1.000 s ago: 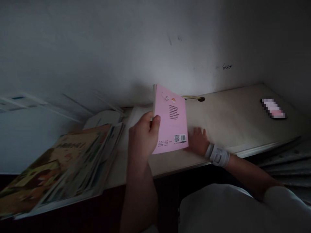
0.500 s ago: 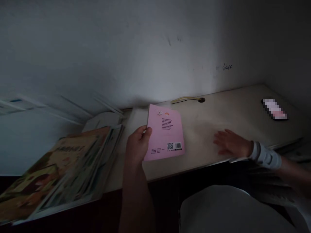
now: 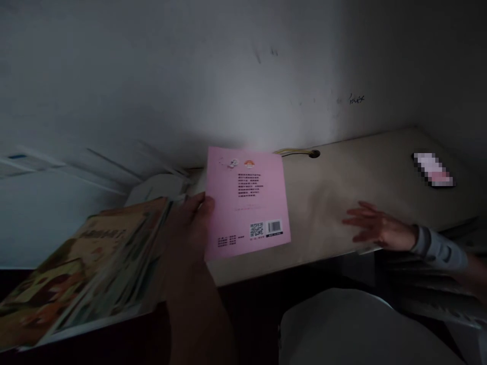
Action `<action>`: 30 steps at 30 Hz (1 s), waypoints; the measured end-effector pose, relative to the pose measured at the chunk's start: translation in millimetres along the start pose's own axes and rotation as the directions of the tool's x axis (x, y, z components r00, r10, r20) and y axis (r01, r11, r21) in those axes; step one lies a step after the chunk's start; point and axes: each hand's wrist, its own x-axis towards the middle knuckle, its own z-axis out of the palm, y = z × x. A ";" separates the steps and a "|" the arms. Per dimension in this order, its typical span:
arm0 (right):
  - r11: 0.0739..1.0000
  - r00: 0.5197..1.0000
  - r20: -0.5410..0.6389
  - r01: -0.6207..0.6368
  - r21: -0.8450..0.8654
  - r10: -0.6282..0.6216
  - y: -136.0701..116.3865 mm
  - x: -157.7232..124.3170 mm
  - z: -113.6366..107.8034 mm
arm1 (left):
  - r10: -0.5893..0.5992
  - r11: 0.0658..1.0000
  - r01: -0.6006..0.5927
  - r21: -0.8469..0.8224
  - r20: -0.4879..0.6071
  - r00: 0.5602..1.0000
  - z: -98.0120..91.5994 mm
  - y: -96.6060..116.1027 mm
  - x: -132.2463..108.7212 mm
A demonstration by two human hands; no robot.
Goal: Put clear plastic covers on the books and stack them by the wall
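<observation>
Far left: stack of books [image 3: 87,274], top cover blurred, its title too soft to read, lower-left corner running dark near frame edge. Left hand [image 3: 186,218], in shadow, covers the stack's right side; fingers closed on the left edge of the pink book [image 3: 249,197], thumb on the printed face, rest mostly hidden. Book is tilted up in front of the table [image 3: 323,203]; can't tell if its bottom edge touches. It hides part of the yellow cable [image 3: 292,151] at the table hole [image 3: 314,153]. Right hand [image 3: 371,225] near the front edge, fingers spread wide, contact unclear; wristband [image 3: 439,248] behind it. Far right: phone [image 3: 433,170] on table, screen pixelated.
</observation>
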 end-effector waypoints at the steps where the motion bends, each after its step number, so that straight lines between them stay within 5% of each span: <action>1: 0.999 0.998 -0.035 -0.047 0.007 0.047 14.8 -2.6 0.5 | 0.006 0.999 -0.005 -0.052 0.021 1.000 3.8 3.6 -1.9; 8: 0.973 0.968 -0.102 -0.224 0.058 0.229 76.4 -19.5 32.4 | 0.161 0.951 -0.089 -0.295 0.230 0.960 61.5 10.3 -13.1; 14: 0.945 0.927 -0.193 -0.328 -0.005 0.321 88.1 -33.9 23.1 | 0.308 0.935 -0.216 -0.281 0.343 0.887 97.6 24.7 -7.5; 19: 0.871 0.858 -0.287 -0.474 -0.127 0.425 76.8 -31.9 29.5 | 0.312 0.947 -0.263 -0.183 0.340 0.887 103.8 32.1 -4.6; 25: 0.849 0.874 -0.124 -0.486 -0.208 0.470 64.0 -24.4 44.1 | 0.219 0.967 -0.148 -0.206 0.385 0.897 114.3 4.7 8.0; 30: 0.880 0.893 0.025 -0.437 -0.188 0.449 91.4 -29.9 35.7 | 0.080 0.964 0.074 -0.255 0.544 0.835 129.0 -29.1 7.3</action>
